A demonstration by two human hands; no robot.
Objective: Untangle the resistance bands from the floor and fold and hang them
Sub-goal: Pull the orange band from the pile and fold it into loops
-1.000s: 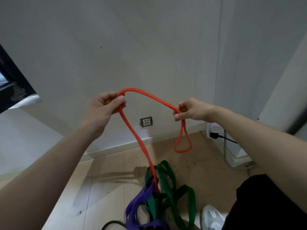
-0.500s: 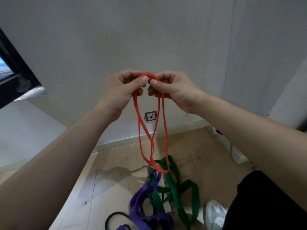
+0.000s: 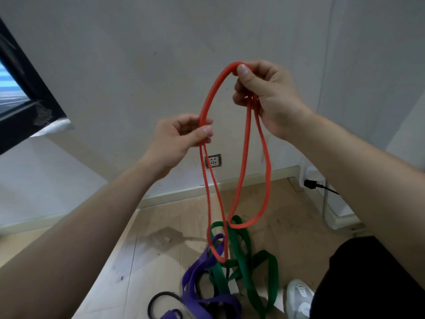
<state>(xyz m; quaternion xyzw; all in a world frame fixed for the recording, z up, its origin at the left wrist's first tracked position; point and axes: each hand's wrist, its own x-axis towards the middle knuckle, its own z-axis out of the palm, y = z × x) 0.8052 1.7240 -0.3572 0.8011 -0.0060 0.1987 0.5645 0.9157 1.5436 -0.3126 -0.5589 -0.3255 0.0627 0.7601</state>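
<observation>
A thin red resistance band (image 3: 243, 162) hangs doubled in front of the wall. My right hand (image 3: 262, 93) pinches its top fold, held high. Lower and to the left, my left hand (image 3: 181, 134) pinches two strands of the same band between thumb and fingers. Two red loops dangle down from my hands, reaching the pile below. On the wooden floor lie a wide green band (image 3: 248, 261), a purple band (image 3: 202, 272) and a thin black band (image 3: 161, 300), tangled together.
A wall socket (image 3: 213, 161) sits low on the grey wall. A black plug and cable (image 3: 312, 184) enter a white unit at right. My white shoe (image 3: 299, 298) and dark trouser leg are at lower right. A dark window frame (image 3: 25, 88) is at left.
My hands, together at the band's top half a second ago, have separated: the left slid down and leftward along the strands, while the right moved right and keeps the fold high.
</observation>
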